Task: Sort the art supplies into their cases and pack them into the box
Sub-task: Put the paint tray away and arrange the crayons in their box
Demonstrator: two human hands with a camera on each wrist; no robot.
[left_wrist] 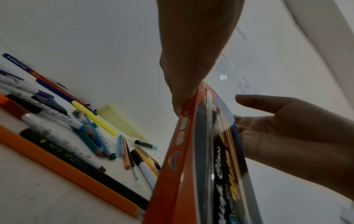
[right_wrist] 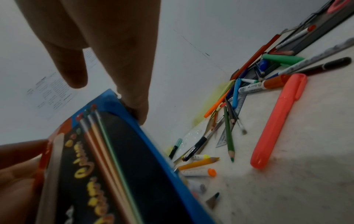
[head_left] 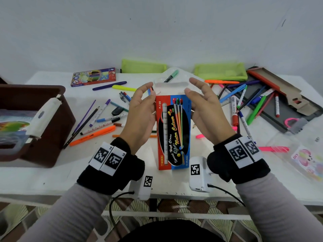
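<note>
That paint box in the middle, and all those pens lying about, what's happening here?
A person is sorting art supplies at a white table. Both hands hold a red and blue watercolour box up by its long edges: the left hand on the red side, the right hand on the blue side. Pens and pencils lie loose on either side, two green cases sit at the back, and a brown box waits at the left.

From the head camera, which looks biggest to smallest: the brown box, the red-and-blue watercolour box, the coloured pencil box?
1. Brown plastic box, nearer the camera.
2. Red-and-blue watercolour box, held up close.
3. Coloured pencil box, farther back, so its true size is unsure.
</note>
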